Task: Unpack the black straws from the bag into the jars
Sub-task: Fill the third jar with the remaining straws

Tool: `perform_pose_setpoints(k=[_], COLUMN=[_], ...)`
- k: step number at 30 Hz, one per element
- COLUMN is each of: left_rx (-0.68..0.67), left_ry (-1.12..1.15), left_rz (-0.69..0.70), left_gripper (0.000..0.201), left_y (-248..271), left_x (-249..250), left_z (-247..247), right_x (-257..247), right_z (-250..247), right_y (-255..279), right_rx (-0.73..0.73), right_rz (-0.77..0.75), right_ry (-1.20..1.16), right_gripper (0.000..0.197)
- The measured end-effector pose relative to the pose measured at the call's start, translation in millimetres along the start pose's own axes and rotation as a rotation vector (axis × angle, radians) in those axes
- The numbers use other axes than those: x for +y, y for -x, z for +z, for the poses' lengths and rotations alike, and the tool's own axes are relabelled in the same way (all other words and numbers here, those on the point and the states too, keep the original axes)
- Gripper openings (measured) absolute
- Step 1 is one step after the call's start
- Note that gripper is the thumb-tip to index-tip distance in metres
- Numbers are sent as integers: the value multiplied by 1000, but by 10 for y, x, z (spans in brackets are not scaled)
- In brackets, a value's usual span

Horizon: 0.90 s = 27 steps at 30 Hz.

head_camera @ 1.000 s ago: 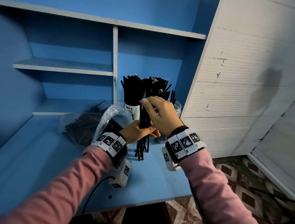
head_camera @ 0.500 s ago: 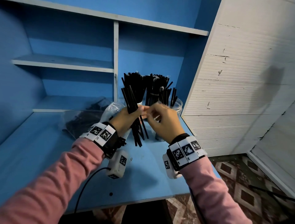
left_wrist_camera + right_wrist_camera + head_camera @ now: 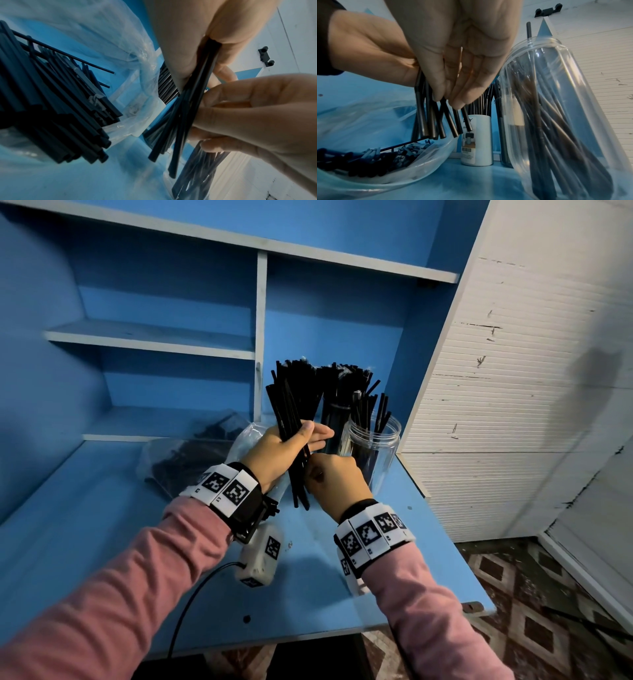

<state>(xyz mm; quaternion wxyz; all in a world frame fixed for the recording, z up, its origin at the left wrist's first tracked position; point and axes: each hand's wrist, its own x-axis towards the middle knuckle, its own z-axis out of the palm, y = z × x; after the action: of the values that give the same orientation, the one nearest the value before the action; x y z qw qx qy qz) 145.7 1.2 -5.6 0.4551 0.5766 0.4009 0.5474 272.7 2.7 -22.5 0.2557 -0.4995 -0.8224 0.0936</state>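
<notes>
My left hand (image 3: 295,440) grips a bundle of black straws (image 3: 291,409) upright around its middle, just left of the jars. My right hand (image 3: 317,474) pinches the bundle's lower part; its fingertips (image 3: 452,100) lie on the straws (image 3: 435,124). In the left wrist view the bundle (image 3: 187,108) sits between my left hand (image 3: 202,40) and my right hand's fingers (image 3: 240,108). A clear jar (image 3: 376,446) with several straws stands right of my hands. Behind it stand a dark jar (image 3: 337,414) and a white jar (image 3: 477,142), both packed with straws. The plastic bag (image 3: 185,460) with more straws lies to the left.
A blue desk (image 3: 102,542) carries everything, with blue shelves (image 3: 150,337) behind. A white slatted panel (image 3: 513,405) stands close to the right of the clear jar (image 3: 556,121). The desk's right edge drops to a patterned floor (image 3: 534,611). A cable (image 3: 191,604) runs off the front edge.
My left hand has lifted the bundle up and right, closer to the jars. My right hand has slid from the bundle's upper part down to its lower part.
</notes>
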Motion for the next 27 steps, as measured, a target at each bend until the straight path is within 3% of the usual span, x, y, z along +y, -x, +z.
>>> perform_pose_setpoints(k=[8,13,17,22,27], left_rx=[40,67,46,82,137], left_ry=[-14,11,47,36,106], left_rz=[7,-18,-3,34,63], left_gripper=[33,33,34,33,28], left_y=[-15,-15,-18,-36,-74], left_x=[-11,-50,-30,-5,149], left_z=[-65,-94,-102,-108,-138], right_x=[-45,-29,-43,-67,-76], right_z=[64,102,93,96,53], right_y=[-39,-68,-53,-44,-63], right_rx=[58,34,49,62,18], right_rz=[73,81,42,-21,51], right_ry=[-92,-122,-130,-89,17], right_gripper=[16,22,15,14,16])
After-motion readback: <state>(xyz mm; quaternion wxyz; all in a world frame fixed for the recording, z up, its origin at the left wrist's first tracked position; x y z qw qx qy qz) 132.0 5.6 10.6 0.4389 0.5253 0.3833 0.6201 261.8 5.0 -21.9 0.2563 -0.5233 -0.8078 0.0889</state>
